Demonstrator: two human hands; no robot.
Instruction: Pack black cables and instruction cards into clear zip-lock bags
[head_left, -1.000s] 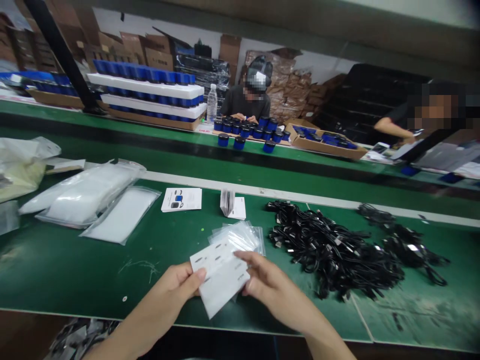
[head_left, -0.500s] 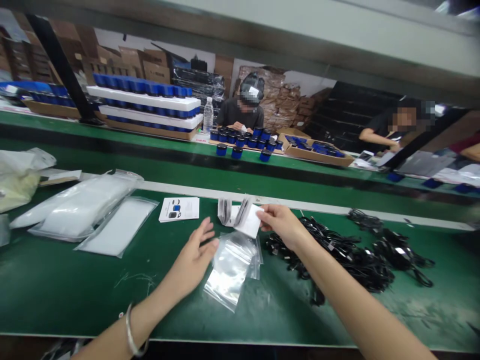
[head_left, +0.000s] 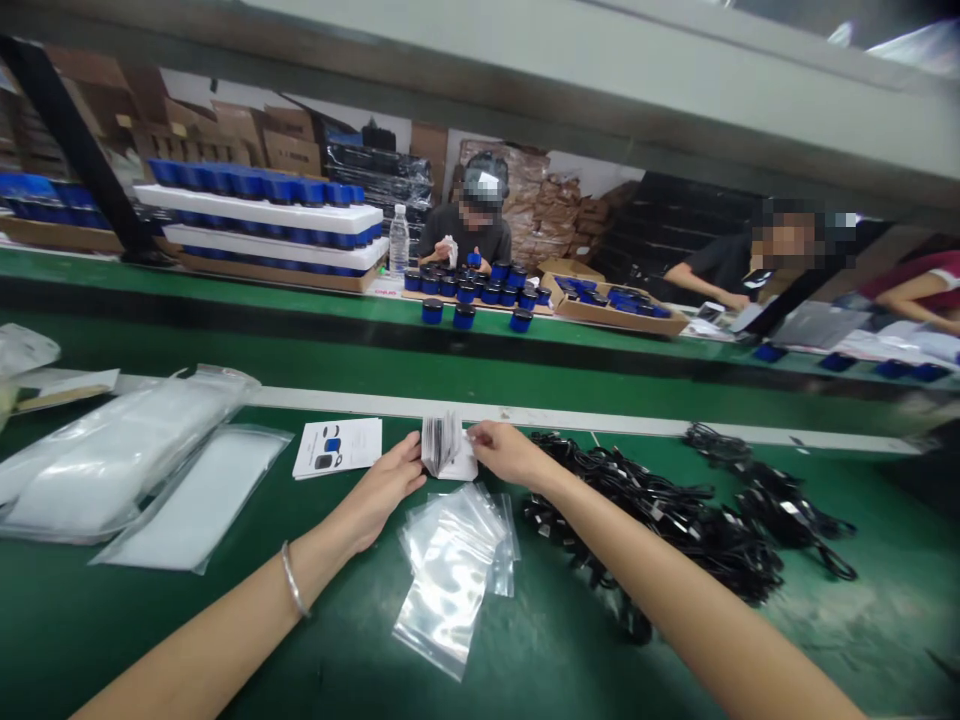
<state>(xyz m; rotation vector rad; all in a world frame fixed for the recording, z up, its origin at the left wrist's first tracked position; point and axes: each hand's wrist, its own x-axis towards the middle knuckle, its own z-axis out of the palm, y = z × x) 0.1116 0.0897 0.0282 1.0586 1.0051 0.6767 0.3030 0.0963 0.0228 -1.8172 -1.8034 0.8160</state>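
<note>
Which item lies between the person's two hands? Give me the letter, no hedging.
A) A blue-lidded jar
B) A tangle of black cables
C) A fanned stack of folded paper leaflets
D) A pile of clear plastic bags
C. The fanned stack of folded paper leaflets stands between the left hand and the right hand, while the clear plastic bags lie nearer the person and the black cables lie off to the right.

Green table (head_left: 142, 640), work surface: packs of white plastic bags (head_left: 120, 470), side by side at left; one printed leaflet (head_left: 337, 447); one folded card stack (head_left: 442, 445), just beside it; loose clear zip bags (head_left: 450, 580); tangled black cables (head_left: 652, 515), heaped at right.
</note>
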